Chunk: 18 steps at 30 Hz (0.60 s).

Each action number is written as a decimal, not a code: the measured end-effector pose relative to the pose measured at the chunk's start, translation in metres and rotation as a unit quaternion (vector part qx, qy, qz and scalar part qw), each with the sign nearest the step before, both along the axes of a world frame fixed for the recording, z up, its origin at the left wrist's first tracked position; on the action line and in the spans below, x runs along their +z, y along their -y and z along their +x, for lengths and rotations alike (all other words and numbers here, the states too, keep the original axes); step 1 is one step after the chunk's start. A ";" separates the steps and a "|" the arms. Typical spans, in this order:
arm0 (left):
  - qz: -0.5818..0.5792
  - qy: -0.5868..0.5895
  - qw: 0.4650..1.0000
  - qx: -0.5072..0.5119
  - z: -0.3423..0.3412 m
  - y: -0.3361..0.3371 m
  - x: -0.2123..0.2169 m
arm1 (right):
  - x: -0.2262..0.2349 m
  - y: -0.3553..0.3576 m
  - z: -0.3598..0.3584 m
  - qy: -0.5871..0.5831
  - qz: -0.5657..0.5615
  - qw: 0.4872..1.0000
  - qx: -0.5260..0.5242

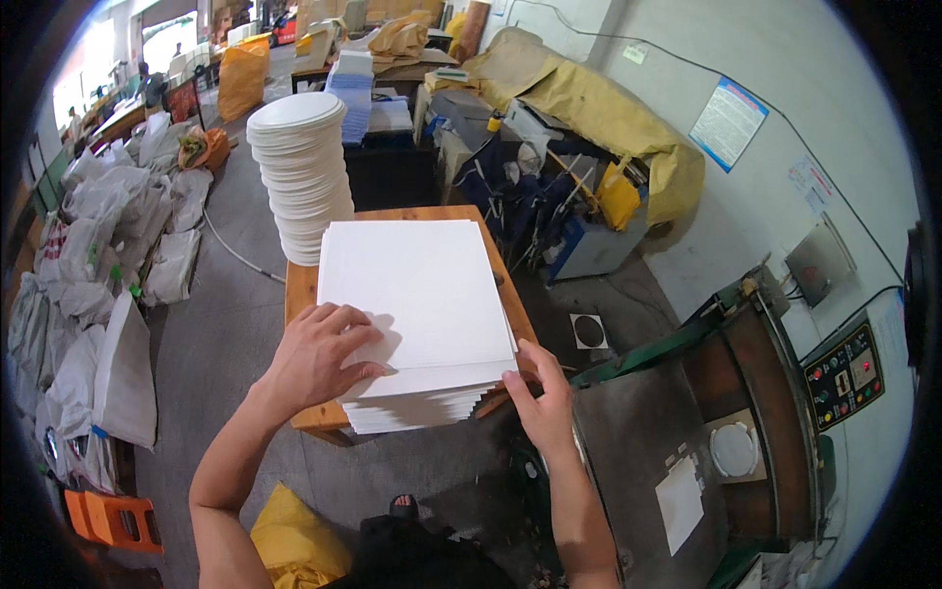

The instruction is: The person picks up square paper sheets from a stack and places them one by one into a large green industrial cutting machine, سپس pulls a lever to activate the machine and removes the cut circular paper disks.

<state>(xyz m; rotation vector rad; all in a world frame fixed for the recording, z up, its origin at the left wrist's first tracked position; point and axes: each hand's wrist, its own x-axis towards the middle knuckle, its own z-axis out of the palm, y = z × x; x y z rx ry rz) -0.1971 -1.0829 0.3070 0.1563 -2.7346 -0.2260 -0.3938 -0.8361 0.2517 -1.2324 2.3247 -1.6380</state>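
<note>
A thick stack of square white card sheets [417, 285] lies on a wooden table [461, 212] in front of me. Its lower layers stick out unevenly along the near side. My left hand [319, 358] rests on the near left part of the stack, thumb and fingers apart on the top sheet. At the near right corner, my right hand [542, 398] has its thumb and fingers around the sheets' edge; part of these fingers is hidden behind it. Just beyond the far left corner rises a tall stack of round white discs [304, 182].
A machine with a dark bed [628, 432] and a control panel [844, 378] stands at the right. White sacks [128, 211] line the left floor, with an orange stool [116, 520] nearer. A yellow sack [294, 540] lies by my feet. Covered equipment [589, 128] fills the back right.
</note>
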 end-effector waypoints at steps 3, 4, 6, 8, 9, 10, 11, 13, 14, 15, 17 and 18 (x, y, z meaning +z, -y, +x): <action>-0.008 -0.005 1.000 -0.027 -0.002 0.013 -0.012 | -0.002 0.016 -0.001 0.054 -0.020 0.998 -0.008; -0.022 -0.012 0.999 -0.026 -0.004 0.016 -0.014 | -0.005 0.020 -0.002 0.050 -0.027 0.998 -0.013; 0.001 -0.026 0.999 -0.030 0.000 0.016 -0.006 | -0.013 0.024 -0.002 0.003 -0.036 0.999 -0.035; 0.004 -0.049 0.998 -0.042 -0.001 0.012 0.000 | -0.015 0.029 0.004 0.025 -0.046 0.997 -0.056; 0.041 -0.042 0.997 -0.048 0.000 0.021 0.000 | -0.017 0.032 0.004 0.028 -0.052 0.996 -0.061; 0.079 -0.035 0.995 -0.055 -0.001 0.034 -0.002 | -0.022 0.030 0.002 0.031 -0.058 0.996 -0.066; 0.117 -0.027 0.991 -0.063 -0.007 0.047 -0.006 | -0.028 0.028 -0.001 0.035 -0.063 0.995 -0.073; 0.297 -0.134 0.943 0.073 -0.027 0.085 -0.022 | -0.033 0.038 0.006 0.115 -0.189 0.975 -0.038; 0.359 -0.207 0.905 0.102 -0.043 0.111 -0.031 | -0.031 0.045 0.011 0.143 -0.209 0.966 -0.052; 0.375 -0.271 0.879 0.114 -0.058 0.147 -0.054 | -0.031 0.052 0.015 0.169 -0.227 0.957 -0.064; 0.561 -0.309 0.763 0.089 -0.101 0.185 -0.082 | -0.044 0.061 0.013 0.204 -0.260 0.941 -0.076; 0.661 -0.286 0.691 0.064 -0.120 0.179 -0.081 | -0.046 0.064 0.015 0.210 -0.250 0.940 -0.100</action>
